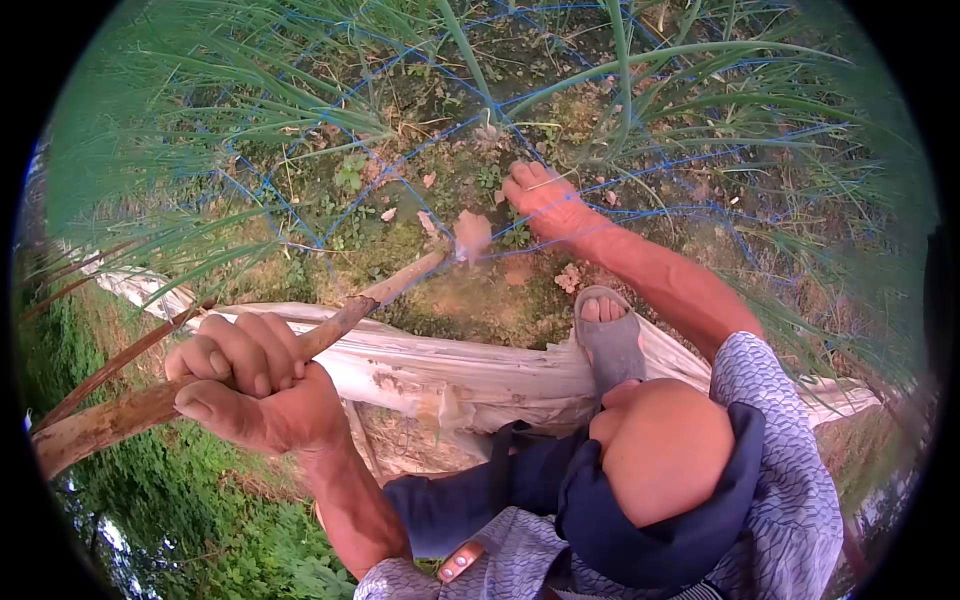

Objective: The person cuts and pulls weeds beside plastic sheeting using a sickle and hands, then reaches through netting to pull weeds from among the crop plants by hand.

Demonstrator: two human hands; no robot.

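Note:
My left hand [255,380] is wrapped round a thick wooden stick [345,320] at the left. The stick slants up to the right, and its far end is near the blue netting [400,160], beside a pale blurred lump [472,235]. My right hand [540,200] reaches down to the soil among the green plants, close to blue net strings. Its fingers are bent towards the ground, and whatever lies under them is hidden.
Long green leaves [700,110] rise through the netting at the top and sides. A whitish sheet [480,380] runs along the bed's edge. A sandalled foot [608,335] stands at that edge. Low leafy plants [200,520] grow at the lower left.

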